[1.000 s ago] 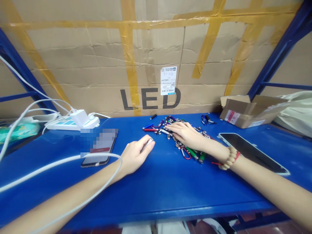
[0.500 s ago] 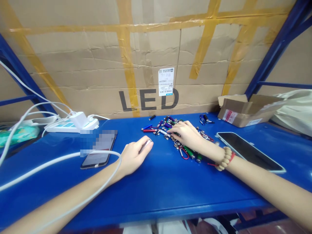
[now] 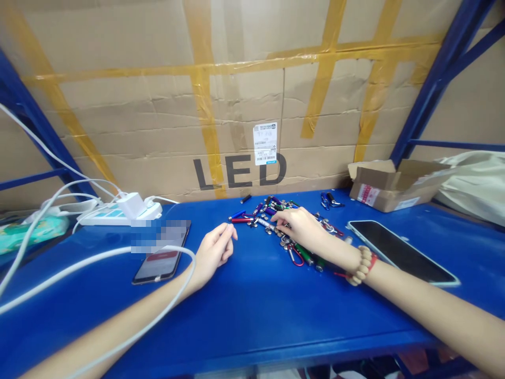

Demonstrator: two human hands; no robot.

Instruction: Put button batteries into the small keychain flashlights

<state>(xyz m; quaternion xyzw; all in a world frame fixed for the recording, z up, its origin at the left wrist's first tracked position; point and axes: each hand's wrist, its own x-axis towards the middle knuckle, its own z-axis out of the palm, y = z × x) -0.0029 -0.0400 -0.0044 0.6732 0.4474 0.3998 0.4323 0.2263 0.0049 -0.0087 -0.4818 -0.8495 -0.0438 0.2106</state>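
Note:
My left hand (image 3: 215, 246) is closed above the blue tabletop, thumb against the fingers; what is inside it is hidden. Right of it lies a pile of slim metal tubes like small keychain flashlights, with clips and round silver button cells. My right hand (image 3: 302, 227), a bead bracelet (image 3: 363, 266) on its wrist, is over the pile with thumb and fingers pinched together; anything between them is too small to make out. A silver tube (image 3: 265, 223) lies just left of its fingertips. Near it are a red tube (image 3: 241, 220), a blue tube (image 3: 238, 215) and a red carabiner (image 3: 296, 258).
A phone (image 3: 163, 258) lies left, with a white cable (image 3: 98, 258) passing over my left forearm. Another phone (image 3: 398, 252) lies right. A power strip (image 3: 104, 217) stands back left, an open carton (image 3: 389, 189) back right. A large cardboard box (image 3: 158, 131) walls the back.
The view has tilted slightly up. My left fingers have closed further, and the silvery item seen at their tips is now out of sight. My right hand stays over the pile, fingertips shifted slightly.

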